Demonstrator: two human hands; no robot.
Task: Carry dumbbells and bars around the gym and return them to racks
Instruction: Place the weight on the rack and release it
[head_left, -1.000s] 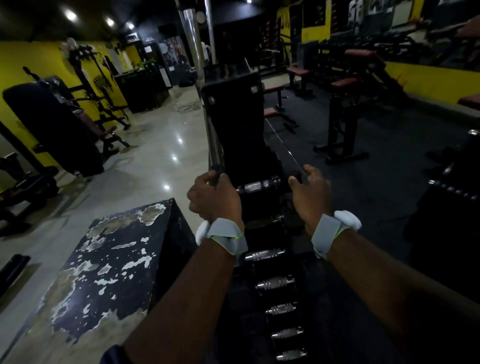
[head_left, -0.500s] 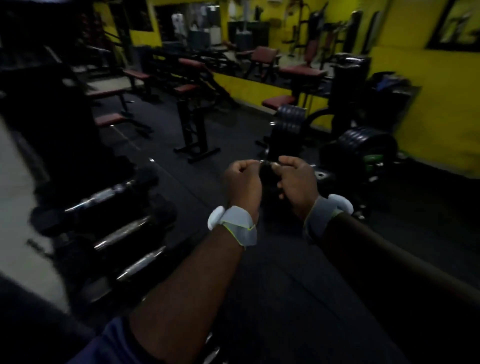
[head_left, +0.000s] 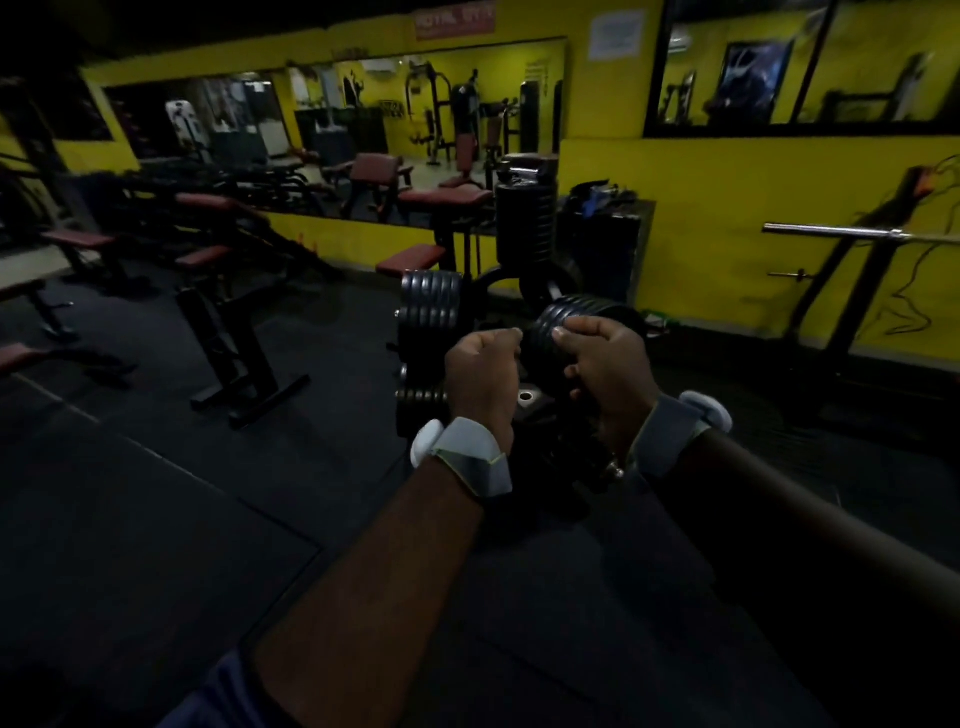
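My left hand (head_left: 483, 374) and my right hand (head_left: 608, 374) are held up close together at chest height, both with curled fingers. I see nothing held in either fist, though the light is dim. Each wrist wears a grey band with a white sensor. Just beyond the hands stands a black plate tree (head_left: 431, 312) loaded with several black weight plates (head_left: 571, 322). A chrome barbell (head_left: 841, 234) lies across a stand at the right wall. No dumbbell is in view.
Red-padded benches (head_left: 208, 260) and a black stand (head_left: 234, 358) fill the left. A tall stack of plates (head_left: 524, 223) and a dark cabinet (head_left: 602, 249) stand against the yellow mirrored wall (head_left: 727, 208). Black rubber flooring (head_left: 156, 519) spreads below me.
One second ago both hands were at a dumbbell on the dumbbell rack. I have turned right, away from the rack; the hands have drawn together into fists before the plate tree.
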